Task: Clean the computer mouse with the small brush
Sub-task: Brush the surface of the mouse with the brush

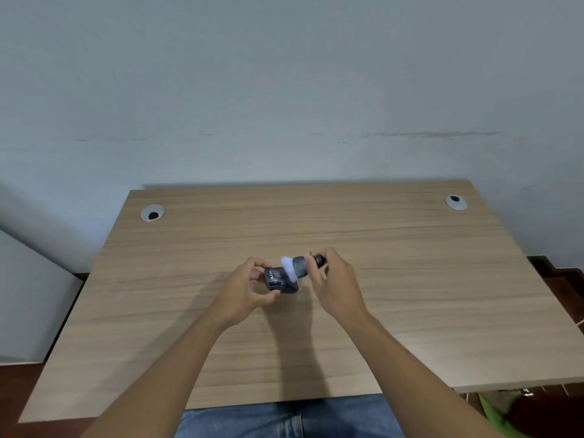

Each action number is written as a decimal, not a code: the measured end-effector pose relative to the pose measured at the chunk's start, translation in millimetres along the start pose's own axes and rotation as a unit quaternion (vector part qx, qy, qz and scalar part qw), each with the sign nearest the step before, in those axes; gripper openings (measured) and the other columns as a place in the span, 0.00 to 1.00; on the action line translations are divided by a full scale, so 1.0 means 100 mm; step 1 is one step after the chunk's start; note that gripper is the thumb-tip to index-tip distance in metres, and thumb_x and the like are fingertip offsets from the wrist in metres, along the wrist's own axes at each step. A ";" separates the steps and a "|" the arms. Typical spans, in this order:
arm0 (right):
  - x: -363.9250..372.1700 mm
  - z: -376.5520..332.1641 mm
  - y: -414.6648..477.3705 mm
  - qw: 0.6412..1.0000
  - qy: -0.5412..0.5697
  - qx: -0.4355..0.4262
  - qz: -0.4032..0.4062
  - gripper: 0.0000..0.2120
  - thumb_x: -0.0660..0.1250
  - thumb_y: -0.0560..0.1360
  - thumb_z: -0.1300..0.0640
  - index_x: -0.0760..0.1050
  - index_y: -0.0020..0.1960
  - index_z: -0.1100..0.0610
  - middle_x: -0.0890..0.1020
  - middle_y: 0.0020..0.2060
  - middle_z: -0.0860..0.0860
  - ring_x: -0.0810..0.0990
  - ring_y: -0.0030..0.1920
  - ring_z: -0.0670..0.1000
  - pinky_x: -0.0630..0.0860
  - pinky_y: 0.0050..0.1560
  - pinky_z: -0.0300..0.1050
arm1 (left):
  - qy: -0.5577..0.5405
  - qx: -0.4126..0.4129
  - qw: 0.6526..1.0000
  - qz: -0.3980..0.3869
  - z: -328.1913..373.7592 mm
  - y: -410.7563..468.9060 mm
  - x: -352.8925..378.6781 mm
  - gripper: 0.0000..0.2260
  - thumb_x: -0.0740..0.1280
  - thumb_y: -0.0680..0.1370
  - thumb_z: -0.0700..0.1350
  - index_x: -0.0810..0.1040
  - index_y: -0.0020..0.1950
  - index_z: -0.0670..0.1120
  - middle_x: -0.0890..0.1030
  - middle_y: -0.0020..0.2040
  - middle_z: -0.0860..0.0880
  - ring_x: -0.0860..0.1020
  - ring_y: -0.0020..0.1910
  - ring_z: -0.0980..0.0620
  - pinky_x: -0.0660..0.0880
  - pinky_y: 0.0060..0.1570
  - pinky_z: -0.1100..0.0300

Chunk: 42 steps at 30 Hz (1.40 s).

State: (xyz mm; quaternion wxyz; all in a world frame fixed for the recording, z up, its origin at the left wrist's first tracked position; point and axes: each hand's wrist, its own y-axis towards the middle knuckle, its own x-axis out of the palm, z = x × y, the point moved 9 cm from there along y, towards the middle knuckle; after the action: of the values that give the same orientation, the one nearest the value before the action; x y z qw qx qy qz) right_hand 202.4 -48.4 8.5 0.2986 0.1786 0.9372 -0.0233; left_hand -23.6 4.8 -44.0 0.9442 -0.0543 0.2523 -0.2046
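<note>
Left hand: the left hand [245,292] pinches the small dark grey plastic computer mouse [280,278] by its two sides, thumb near and fingers far, and keeps it lifted a little above the table.
Right hand: the right hand [336,279] is closed around the black handle of the small brush with white bristles and a grey collar [298,266]; the fingertips grip near the handle end.
Table: the wide light wooden table [395,279] has much bare surface on every side of the hands; its near edge is close to the person's lap, its far edge meets the pale wall [284,90].
Room to move: I judge that both hands can turn and tilt freely, as nothing stands near them.
Cable holes: two round grey cable holes [152,213] sit in the far corners, well apart from the work.
Mouse position: it is held over the middle of the table, with the bristles touching its right upper side.
Mouse handling: probably light, stiff and rather smooth, so a side pinch seems best and leaves the top free.
Brush handling: light; the bristles look soft and should bend under small pressure.
</note>
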 end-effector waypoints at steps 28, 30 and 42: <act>-0.01 -0.03 0.01 0.999 -0.020 0.040 -0.017 0.17 0.70 0.82 0.46 0.71 0.40 0.52 0.76 0.31 0.45 0.73 0.32 0.44 0.69 0.34 0.35 | -0.042 0.004 0.999 -0.004 0.12 0.01 0.10 0.25 0.82 0.73 0.48 0.76 0.65 0.62 0.91 0.55 0.54 0.83 0.49 0.53 0.75 0.53 0.52; -0.03 0.14 0.00 0.997 -0.027 0.067 -0.013 0.18 0.70 0.82 0.46 0.69 0.38 0.51 0.76 0.31 0.45 0.73 0.33 0.44 0.69 0.34 0.36 | -0.052 0.007 0.999 -0.010 0.13 -0.01 0.09 0.24 0.82 0.74 0.47 0.76 0.64 0.60 0.91 0.55 0.53 0.80 0.42 0.57 0.74 0.49 0.53; -0.03 0.04 0.04 0.998 -0.017 0.046 -0.040 0.20 0.71 0.80 0.45 0.70 0.39 0.57 0.72 0.29 0.46 0.68 0.31 0.46 0.65 0.34 0.42 | -0.145 -0.022 0.989 -0.027 0.06 -0.04 0.12 0.22 0.81 0.77 0.37 0.73 0.64 0.49 0.90 0.58 0.47 0.82 0.39 0.46 0.73 0.47 0.50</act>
State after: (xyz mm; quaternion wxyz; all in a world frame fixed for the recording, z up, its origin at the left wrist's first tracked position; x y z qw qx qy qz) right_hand 208.7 -46.1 7.3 0.3048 0.1545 0.9363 -0.0811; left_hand -12.6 -3.9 -42.9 0.9634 -0.1115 0.1152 -0.2146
